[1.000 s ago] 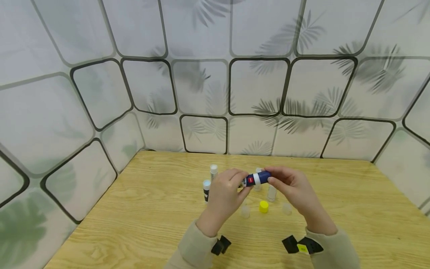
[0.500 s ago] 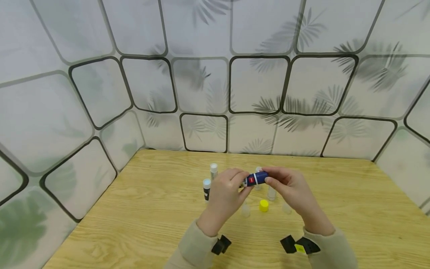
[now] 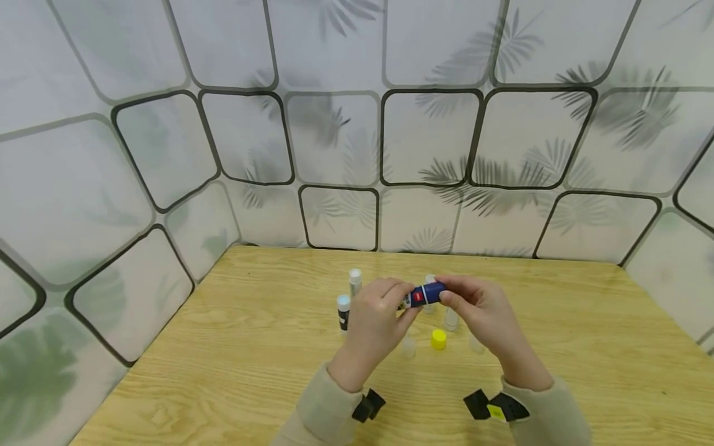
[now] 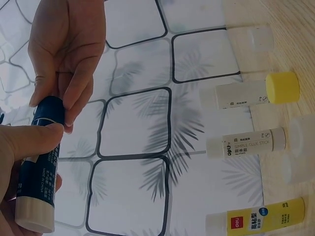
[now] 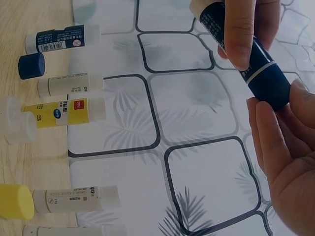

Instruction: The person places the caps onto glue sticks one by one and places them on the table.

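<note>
One navy glue stick point(image 4: 42, 179), held two-handed
Left hand point(image 3: 368, 325) grips it, right hand point(image 3: 485, 313) pinches its navy cap point(image 5: 269, 88); pressing in line should seat that squarely.

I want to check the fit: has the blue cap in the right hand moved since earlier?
Yes: the blue cap slid slightly left, toward the left hand, judged against the yellow cap.
</note>
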Motion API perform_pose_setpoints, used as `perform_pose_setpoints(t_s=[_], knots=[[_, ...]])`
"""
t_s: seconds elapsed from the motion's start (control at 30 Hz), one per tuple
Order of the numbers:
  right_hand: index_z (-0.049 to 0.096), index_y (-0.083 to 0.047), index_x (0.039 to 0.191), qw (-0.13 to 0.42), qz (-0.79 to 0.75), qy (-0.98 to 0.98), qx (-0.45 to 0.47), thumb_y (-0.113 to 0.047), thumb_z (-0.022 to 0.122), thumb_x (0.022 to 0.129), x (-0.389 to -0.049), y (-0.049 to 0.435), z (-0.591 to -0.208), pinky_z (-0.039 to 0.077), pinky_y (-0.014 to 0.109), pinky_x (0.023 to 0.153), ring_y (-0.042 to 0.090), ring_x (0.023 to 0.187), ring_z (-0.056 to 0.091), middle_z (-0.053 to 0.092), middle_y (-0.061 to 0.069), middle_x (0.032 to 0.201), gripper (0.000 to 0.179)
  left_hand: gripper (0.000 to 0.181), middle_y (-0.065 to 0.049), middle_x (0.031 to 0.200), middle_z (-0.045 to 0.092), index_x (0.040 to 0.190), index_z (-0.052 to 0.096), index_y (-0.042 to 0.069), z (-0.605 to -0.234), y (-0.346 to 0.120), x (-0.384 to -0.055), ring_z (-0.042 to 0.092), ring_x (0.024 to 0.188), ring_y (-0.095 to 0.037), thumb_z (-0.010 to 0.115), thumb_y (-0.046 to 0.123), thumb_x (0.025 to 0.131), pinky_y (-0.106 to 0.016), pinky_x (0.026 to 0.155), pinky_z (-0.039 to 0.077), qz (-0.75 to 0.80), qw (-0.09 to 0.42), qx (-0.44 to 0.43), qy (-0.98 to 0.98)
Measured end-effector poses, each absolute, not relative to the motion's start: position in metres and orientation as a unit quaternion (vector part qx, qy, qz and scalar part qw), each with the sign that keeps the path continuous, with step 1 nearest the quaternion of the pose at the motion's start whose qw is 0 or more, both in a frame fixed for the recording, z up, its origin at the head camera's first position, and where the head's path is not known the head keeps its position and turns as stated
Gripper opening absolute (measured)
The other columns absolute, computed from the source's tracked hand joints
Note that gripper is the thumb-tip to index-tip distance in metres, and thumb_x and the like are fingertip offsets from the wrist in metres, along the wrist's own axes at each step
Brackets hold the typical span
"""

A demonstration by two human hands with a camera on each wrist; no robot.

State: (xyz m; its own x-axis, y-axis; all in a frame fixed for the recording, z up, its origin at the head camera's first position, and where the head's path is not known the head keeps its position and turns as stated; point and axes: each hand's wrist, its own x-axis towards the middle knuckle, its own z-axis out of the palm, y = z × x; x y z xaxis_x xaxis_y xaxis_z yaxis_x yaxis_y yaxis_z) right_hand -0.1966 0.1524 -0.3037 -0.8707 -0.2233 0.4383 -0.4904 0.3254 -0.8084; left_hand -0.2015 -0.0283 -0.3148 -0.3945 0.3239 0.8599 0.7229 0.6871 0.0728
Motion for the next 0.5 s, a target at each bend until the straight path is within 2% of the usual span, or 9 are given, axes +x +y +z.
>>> perform_pose_setpoints(t_s=[0.5], knots=[[0.060,0.006,0.107,0.155,0.519,-0.811,0.221,-0.004,0.054,0.086,-0.1962,0.1488,-0.3027,0.048,0.021,0.061,0.006,0.072,0.058,0.063,0.015,0.093,0.024,0.021,-0.001,0.075,0.062,0.080,0.065,0.006,-0.3130,-0.0268,-0.2012,0.057,0.066,-0.011,0.077,0.018,0.068,-0.019,0.061,0.046,-0.236,0.435,-0.317,-0.809]])
